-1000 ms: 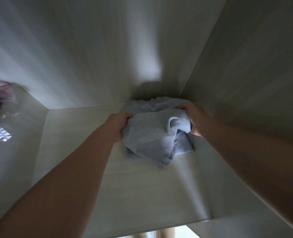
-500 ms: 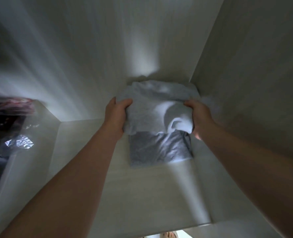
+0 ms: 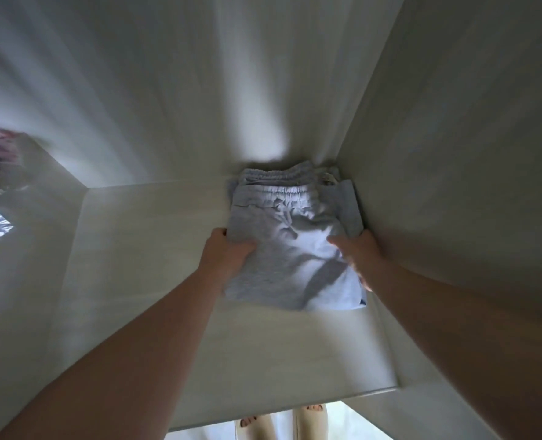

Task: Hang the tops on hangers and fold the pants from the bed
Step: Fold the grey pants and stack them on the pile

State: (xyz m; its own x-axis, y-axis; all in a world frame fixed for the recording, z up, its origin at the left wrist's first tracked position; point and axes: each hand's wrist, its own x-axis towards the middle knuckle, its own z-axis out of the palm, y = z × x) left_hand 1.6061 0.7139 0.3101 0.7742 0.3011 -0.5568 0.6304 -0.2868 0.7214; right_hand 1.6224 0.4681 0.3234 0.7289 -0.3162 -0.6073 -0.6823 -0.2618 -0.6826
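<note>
Folded light grey cotton sweatpants lie on the pale wooden wardrobe shelf in the back right corner, on top of a second folded grey pair, waistband to the rear. Left hand pinches the left edge, thumb on top. Right hand holds the right edge, with its fingers blurred. Step: stowing folded pants, nearly done. Next: let go and withdraw without dragging the stack. Half a second ago the pair was raised and bunched; now it's flat.

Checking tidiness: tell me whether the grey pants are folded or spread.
Folded: the grey pants lie in a compact layered rectangle on the shelf.
</note>
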